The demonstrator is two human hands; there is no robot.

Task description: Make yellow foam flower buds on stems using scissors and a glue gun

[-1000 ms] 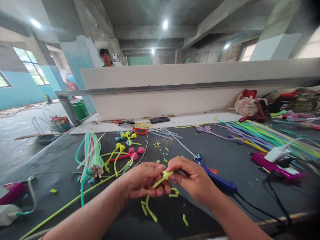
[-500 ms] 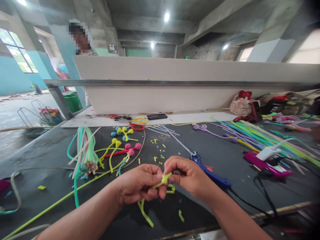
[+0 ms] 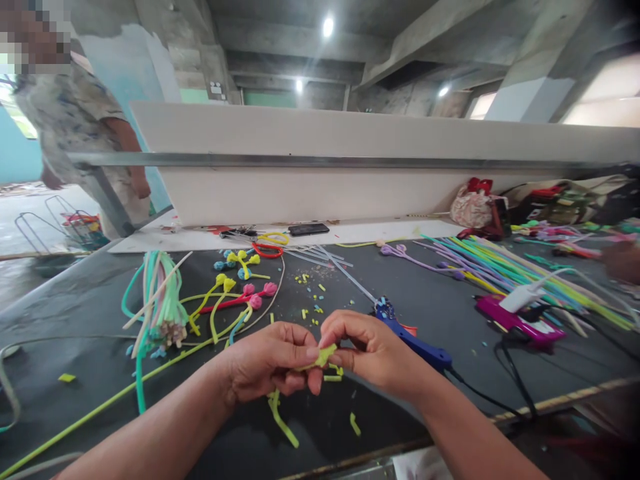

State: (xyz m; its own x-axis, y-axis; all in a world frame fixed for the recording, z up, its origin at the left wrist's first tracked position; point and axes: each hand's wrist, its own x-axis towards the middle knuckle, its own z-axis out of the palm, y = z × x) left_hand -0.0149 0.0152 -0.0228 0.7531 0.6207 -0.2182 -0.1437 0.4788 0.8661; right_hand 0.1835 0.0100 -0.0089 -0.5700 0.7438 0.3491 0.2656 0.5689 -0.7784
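Note:
My left hand [image 3: 277, 360] pinches a small yellow-green fuzzy pipe cleaner piece [image 3: 324, 355] between thumb and fingers. On the piece's other end are the closed fingertips of my right hand [image 3: 377, 350]. Its exact shape is partly hidden by my fingers. Below my hands, a yellow-green pipe cleaner stem [image 3: 284, 423] hangs or lies against the dark tabletop; whether it joins the held piece I cannot tell. Short yellow-green offcuts [image 3: 355, 424] lie close by. Right of my hands rests a blue corded glue gun [image 3: 420, 343] with a translucent stick [image 3: 350, 273] at its far end.
Left on the table are a bundle of pipe cleaners [image 3: 167, 300] and yellow and pink pom-like stems [image 3: 255, 302]. Red-handled scissors [image 3: 267, 250], a phone [image 3: 309, 229], a magenta power strip [image 3: 520, 320] and coloured stems [image 3: 480, 260] lie around. A person [image 3: 85, 127] stands beyond the table.
The held piece has turned slightly between my fingers, both hands staying on it. At the far left the other person has come much closer. My view has shifted a little.

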